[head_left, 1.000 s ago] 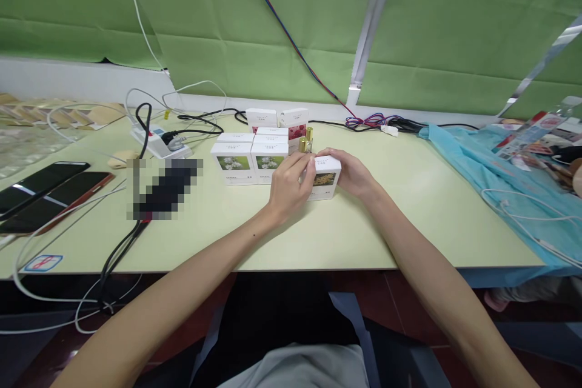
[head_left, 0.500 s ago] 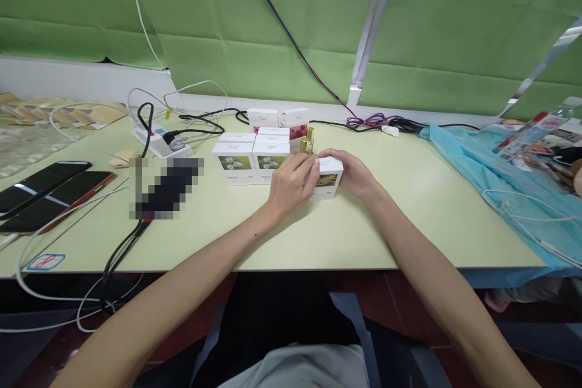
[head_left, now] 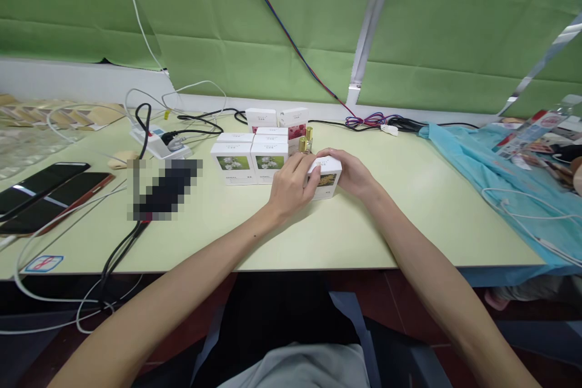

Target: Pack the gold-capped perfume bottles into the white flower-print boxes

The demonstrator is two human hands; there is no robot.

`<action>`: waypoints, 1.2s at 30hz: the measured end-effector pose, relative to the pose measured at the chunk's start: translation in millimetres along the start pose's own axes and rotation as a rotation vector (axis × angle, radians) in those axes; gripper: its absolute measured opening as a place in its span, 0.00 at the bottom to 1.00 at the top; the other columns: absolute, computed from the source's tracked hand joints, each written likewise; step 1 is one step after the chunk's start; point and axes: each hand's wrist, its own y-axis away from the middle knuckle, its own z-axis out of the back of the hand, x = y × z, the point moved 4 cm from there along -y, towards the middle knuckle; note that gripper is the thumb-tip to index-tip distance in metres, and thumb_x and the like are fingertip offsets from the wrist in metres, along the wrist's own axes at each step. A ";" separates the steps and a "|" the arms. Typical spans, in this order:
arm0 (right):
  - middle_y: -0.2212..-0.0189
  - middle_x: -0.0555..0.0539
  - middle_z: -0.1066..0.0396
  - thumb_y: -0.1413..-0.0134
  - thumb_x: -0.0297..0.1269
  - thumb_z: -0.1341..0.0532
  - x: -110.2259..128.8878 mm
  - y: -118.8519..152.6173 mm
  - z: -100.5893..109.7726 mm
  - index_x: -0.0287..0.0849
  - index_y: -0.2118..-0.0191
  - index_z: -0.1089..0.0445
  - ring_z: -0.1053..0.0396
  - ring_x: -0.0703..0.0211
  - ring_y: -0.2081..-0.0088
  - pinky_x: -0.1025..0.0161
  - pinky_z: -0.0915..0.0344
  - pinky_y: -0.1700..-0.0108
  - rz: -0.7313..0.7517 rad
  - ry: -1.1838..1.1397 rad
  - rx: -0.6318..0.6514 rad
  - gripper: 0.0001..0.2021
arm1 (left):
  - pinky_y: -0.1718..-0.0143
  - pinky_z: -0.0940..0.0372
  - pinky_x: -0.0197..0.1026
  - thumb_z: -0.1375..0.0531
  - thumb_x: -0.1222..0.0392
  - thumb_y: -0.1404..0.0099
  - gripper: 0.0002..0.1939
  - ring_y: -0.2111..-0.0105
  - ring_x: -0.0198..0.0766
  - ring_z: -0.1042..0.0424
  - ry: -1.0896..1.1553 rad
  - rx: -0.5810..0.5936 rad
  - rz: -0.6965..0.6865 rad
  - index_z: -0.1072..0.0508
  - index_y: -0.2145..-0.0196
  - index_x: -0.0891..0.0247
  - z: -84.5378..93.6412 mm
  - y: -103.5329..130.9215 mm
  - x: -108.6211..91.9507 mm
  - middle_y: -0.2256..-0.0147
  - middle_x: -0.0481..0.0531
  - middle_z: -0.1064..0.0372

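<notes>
Between my two hands stands a small white box [head_left: 328,166] with a yellow-flower picture on its front. My left hand [head_left: 293,185] grips it from the left, thumb along its front edge. Around its back and right side wraps my right hand [head_left: 352,174], whose fingertips are partly hidden. Just to the left, several white boxes [head_left: 233,160] with white-flower pictures stand in a block on the table. Behind them are two white boxes [head_left: 294,118] with red pictures. Gold-capped bottles [head_left: 304,144] show just behind my left hand.
On the left lie two phones [head_left: 54,206], a power strip [head_left: 159,142] and several cables, near a blurred-out dark object [head_left: 166,191]. A blue cloth [head_left: 482,163] covers the table's right end, with a plastic bottle [head_left: 536,130] beyond it. Bundled wires [head_left: 373,121] run along the back edge.
My left thumb has shifted slightly lower on the box's front edge. Both hands stay on the box, which remains in nearly the same place.
</notes>
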 end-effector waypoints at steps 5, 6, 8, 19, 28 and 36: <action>0.67 0.50 0.24 0.49 0.46 0.33 0.5 1.1 -1.0 0.45 0.66 0.21 0.30 0.57 0.64 0.63 0.37 0.64 -0.014 -0.002 -0.013 0.11 | 0.56 0.31 0.43 0.51 0.54 0.24 0.16 0.56 0.43 0.26 -0.003 0.006 0.006 0.27 0.52 0.63 0.5 -0.8 0.2 0.56 0.58 0.25; 0.67 0.50 0.24 0.49 0.46 0.33 0.6 1.2 -1.4 0.45 0.66 0.21 0.30 0.58 0.64 0.63 0.37 0.64 -0.018 -0.005 -0.015 0.11 | 0.56 0.31 0.43 0.51 0.53 0.24 0.17 0.56 0.43 0.26 -0.007 0.007 0.006 0.26 0.52 0.63 0.7 -1.1 0.1 0.56 0.58 0.25; 0.67 0.50 0.24 0.50 0.46 0.32 0.9 1.5 -2.1 0.45 0.66 0.21 0.30 0.58 0.65 0.63 0.36 0.64 -0.024 -0.012 -0.016 0.11 | 0.56 0.31 0.43 0.50 0.52 0.24 0.17 0.56 0.43 0.26 -0.019 0.006 0.003 0.26 0.52 0.63 1.1 -1.7 -0.2 0.56 0.59 0.25; 0.72 0.50 0.27 0.51 0.44 0.32 6.0 2.2 -2.3 0.42 0.68 0.21 0.34 0.61 0.68 0.64 0.39 0.66 0.002 0.033 -0.026 0.10 | 0.66 0.33 0.40 0.45 0.46 0.27 0.18 0.59 0.42 0.25 -0.118 -0.009 -0.050 0.26 0.53 0.63 2.2 -1.5 -0.7 0.59 0.58 0.26; 0.75 0.51 0.30 0.55 0.42 0.31 7.0 1.1 -1.3 0.40 0.71 0.23 0.36 0.62 0.71 0.63 0.41 0.68 -0.002 0.060 -0.048 0.09 | 0.71 0.37 0.38 0.46 0.45 0.26 0.19 0.63 0.40 0.26 -0.163 0.022 -0.051 0.26 0.52 0.63 0.6 0.3 1.4 0.61 0.57 0.27; 0.74 0.51 0.31 0.57 0.43 0.29 6.4 0.6 -1.0 0.40 0.72 0.25 0.36 0.63 0.71 0.65 0.40 0.69 0.009 0.075 -0.070 0.11 | 0.68 0.35 0.37 0.45 0.46 0.26 0.18 0.61 0.41 0.25 -0.121 0.023 -0.025 0.27 0.54 0.64 1.0 -0.8 -0.1 0.60 0.57 0.27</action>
